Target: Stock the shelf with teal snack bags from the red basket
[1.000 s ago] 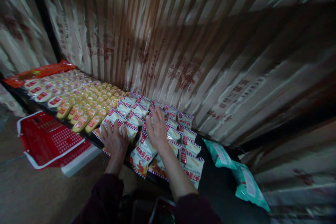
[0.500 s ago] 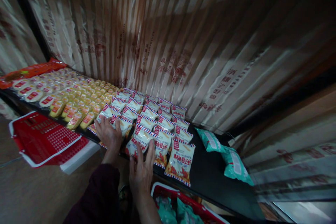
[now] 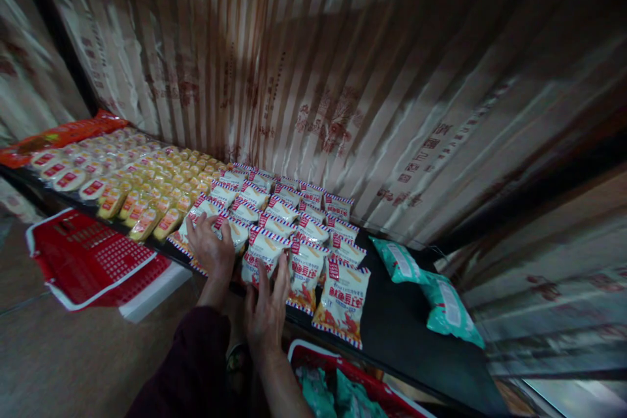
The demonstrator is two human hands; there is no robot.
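Note:
Rows of white snack bags with striped edges and red lettering stand on a black shelf. My left hand rests with bent, spread fingers against bags in the front row, toward the left end of the white rows. Lower and to its right, my right hand has its fingers apart on the lower front of another white bag. Neither hand is closed round a bag. Parts of the bags under the fingers are hidden.
Yellow packs and pale packs fill the shelf's left part, beside an orange bag. Two teal bags lie at the right. Red baskets stand below; the right one holds teal bags. Printed sheeting hangs behind.
The view has shifted a little, so the shelf and goods sit slightly farther right. Both hands stay at nearly the same front-row bags, with small finger movements.

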